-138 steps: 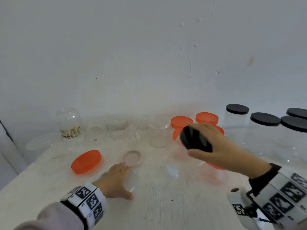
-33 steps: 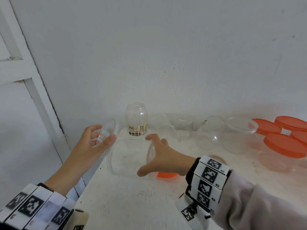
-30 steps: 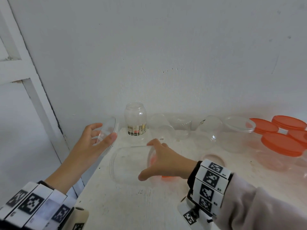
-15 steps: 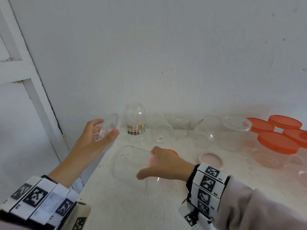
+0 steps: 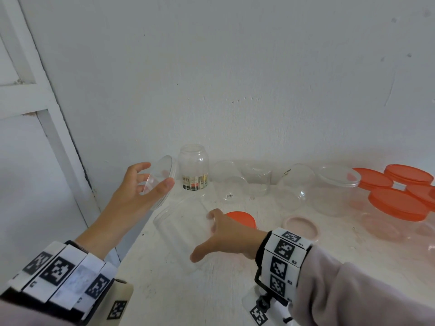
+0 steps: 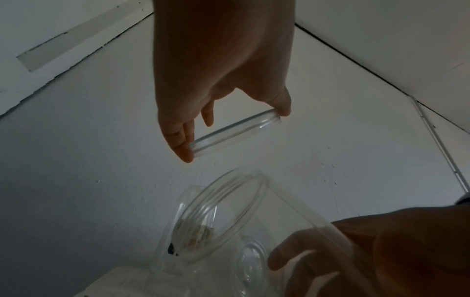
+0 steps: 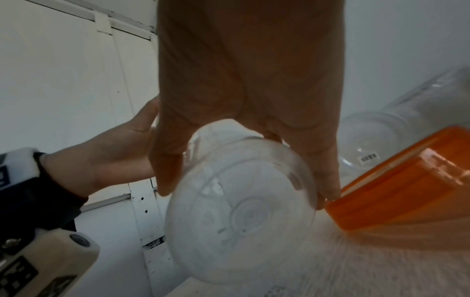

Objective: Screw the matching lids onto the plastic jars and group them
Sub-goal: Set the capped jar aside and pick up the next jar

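jar (image 5: 182,228): clear, off the table (image 5: 211,297), tipped over in the right hand (image 5: 226,236) near the table's left edge, just left of an orange lid (image 5: 242,218)
axis: long axis running from lower right up to upper left, mouth aimed up-left at the lid (image 5: 162,177), base toward the right palm
lid: clear, flat, held nearly on edge just above and left of the jar mouth, a clear gap between the two, not touching
left hand (image 5: 141,187): fingers and thumb curled round the lid rim, pinching it across its width
right hand: fingers wrapped over the jar's base end, thumb spread out underneath, firm hold by the look of it
step: lining up lid with mouth, threading not started yet
next: probably closing the gap, getting lid square to the rim, then twisting; looks like cross-threading risk if lid goes on tilted
size match: looks about right, hard to be sure with everything see-through
further out: labelled jar (image 5: 193,170) upright by the wall, more clear jars beside it, pink lid (image 5: 300,228) lying flat, orange-lidded jars (image 5: 397,203) bunched at far right
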Tool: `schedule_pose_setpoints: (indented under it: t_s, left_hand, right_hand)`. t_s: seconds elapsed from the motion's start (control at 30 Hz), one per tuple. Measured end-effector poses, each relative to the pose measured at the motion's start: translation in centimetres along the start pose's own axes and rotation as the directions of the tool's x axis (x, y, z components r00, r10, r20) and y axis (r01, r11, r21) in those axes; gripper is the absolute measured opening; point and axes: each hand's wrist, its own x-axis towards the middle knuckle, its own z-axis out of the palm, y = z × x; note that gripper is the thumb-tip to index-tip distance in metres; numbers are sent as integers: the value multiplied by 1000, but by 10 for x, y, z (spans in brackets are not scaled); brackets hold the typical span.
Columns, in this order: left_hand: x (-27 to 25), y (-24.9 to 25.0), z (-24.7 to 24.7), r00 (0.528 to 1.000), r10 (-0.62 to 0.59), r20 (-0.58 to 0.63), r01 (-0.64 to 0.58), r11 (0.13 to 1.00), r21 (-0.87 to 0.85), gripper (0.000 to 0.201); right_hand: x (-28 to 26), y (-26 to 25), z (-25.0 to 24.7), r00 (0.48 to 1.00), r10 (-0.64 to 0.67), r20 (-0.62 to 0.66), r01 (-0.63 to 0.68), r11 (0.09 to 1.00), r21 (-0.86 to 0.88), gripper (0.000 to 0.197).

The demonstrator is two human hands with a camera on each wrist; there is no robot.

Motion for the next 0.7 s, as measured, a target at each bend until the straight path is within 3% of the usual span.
schedule_pose_setpoints:
  t_s: [0.07, 0.47, 0.6, 0.7]
  left_hand:
    - [1, 0, 2, 1000, 3, 2, -3, 1000, 7, 77]
    - [2, -1, 12, 998, 13, 58, -17, 998, 64, 86]
    - [5, -7, 14, 995, 9, 100, -21, 993, 120, 95]
    - [6, -10, 15, 990, -2, 141, -23, 985, 172, 116]
  right_hand:
    - [3, 3, 0, 1000, 2, 6, -3, 1000, 27, 107]
    - [9, 16, 0, 1000, -9, 6, 9, 998, -64, 118]
    - [10, 17, 0, 1000, -19, 15, 20, 999, -35, 116]
    - [9, 16, -2, 999, -31, 19, 30, 999, 23, 117]
